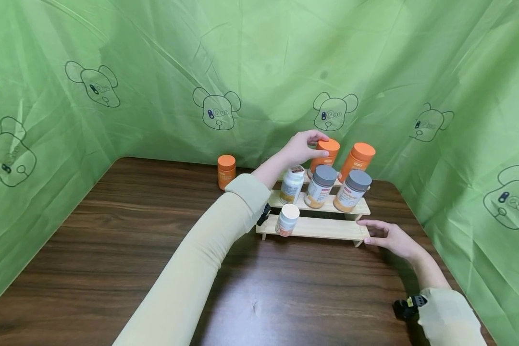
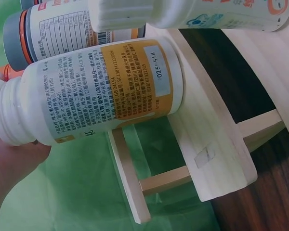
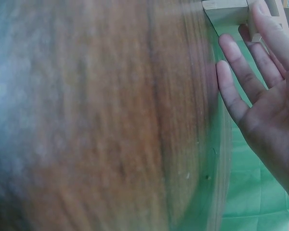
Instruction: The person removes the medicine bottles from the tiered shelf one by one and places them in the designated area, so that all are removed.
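Note:
My left hand [image 1: 302, 148] grips an orange bottle [image 1: 323, 161] by its cap, thumb on the near side, at the top step of a wooden stepped rack [image 1: 328, 229]. At the rack's right end, my right hand [image 1: 391, 238] holds the lowest step between thumb and index finger; its other fingers [image 3: 238, 65] are extended. Another orange bottle [image 1: 357, 161] stands right of the gripped one. On the middle step are a white bottle [image 1: 291, 185] and two grey-capped jars [image 1: 321, 187], [image 1: 352, 192]. A small white-capped bottle [image 1: 287, 220] occupies the lowest step's left end.
A smaller orange bottle [image 1: 227, 173] stands on the dark wood table [image 1: 155, 230], left of the rack near the back edge. Green cloth [image 1: 268, 62] with bear-head drawings hangs behind and along both sides.

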{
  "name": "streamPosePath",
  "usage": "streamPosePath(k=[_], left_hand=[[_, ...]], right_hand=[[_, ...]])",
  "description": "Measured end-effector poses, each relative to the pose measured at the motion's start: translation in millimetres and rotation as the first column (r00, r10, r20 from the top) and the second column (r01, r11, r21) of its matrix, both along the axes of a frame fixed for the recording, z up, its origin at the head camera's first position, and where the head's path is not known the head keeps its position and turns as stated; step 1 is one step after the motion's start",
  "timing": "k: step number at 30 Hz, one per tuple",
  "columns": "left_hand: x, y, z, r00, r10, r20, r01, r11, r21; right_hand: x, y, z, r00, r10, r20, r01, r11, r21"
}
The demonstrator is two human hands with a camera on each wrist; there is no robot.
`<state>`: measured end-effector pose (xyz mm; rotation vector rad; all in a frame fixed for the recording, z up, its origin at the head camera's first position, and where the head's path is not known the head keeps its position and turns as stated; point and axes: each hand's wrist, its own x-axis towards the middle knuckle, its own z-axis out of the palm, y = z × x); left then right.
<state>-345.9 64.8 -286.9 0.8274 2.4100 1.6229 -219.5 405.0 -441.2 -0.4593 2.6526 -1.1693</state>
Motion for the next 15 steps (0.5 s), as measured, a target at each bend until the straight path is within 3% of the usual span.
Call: streamPosePath(k=[7,15], left_hand=[[-3.9,-2.4,-4.3,1.000,-0.007,0.025,0.005,0.997,0.081],[-2.4,-9.5,-1.1,0.999,0.036,0.026,-0.040,0.981,0.191]], right_hand=[[-0.2,-0.8,-0.6,1.000,-0.010,0.003,0.010,1.000,-0.002],[0.8,-1.2,0.0,1.000,0.001,0.011,0.000,1.000,-0.024]])
